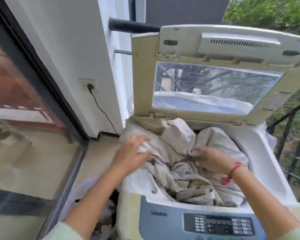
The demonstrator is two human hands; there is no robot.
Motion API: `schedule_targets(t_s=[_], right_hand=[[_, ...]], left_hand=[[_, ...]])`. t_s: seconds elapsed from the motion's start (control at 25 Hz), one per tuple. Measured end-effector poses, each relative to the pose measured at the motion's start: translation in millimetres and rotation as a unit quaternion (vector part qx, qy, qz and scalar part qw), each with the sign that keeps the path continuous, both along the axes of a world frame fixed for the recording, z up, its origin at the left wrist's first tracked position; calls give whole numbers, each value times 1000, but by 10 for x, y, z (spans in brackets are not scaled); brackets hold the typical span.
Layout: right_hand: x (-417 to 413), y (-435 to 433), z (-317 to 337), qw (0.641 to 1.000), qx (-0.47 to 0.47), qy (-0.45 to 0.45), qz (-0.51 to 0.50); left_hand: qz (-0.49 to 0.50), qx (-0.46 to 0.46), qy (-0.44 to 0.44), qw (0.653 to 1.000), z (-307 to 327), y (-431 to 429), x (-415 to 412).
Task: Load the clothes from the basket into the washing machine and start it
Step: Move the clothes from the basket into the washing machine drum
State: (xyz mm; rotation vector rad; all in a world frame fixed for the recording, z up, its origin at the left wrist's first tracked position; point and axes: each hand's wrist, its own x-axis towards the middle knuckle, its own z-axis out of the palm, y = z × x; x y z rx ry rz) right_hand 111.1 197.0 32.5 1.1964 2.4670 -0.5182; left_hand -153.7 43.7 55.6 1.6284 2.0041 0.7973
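A top-loading washing machine [260, 153] stands in front of me with its lid [220, 66] raised. A large pale beige cloth [178, 137] fills the drum and spills over the left and back rim. My left hand [133, 151] grips a bunch of that cloth at the drum's left edge. My right hand [213, 158] presses into a fold of it near the middle, its fingers curled on the fabric. The control panel [218, 224] lies along the front. Part of the basket [100, 213], with clothes inside, shows at the lower left beside the machine.
A glass sliding door [29, 118] fills the left side. A wall socket [88, 84] with a black cord sits on the white wall behind. A dark railing [287, 125] and greenery lie to the right of the machine.
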Motion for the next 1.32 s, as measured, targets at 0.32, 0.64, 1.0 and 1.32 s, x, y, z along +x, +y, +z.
schedule_targets(t_s=[0.32,0.64,1.0,1.32], right_hand=[[-1747,-493,-397,991,61,46,108],[-967,-710,-127,949,255,181,30],[870,-431,-351,988,108,-28,104],[624,393,-436,998,45,13,-35]], left_hand=[[364,-174,-619,674,-849,-102,-829],[408,114,-400,813,-638,75,-341],[-135,-152,385,900,-764,763,1288],[-80,-240,48,966,-495,1164,997]])
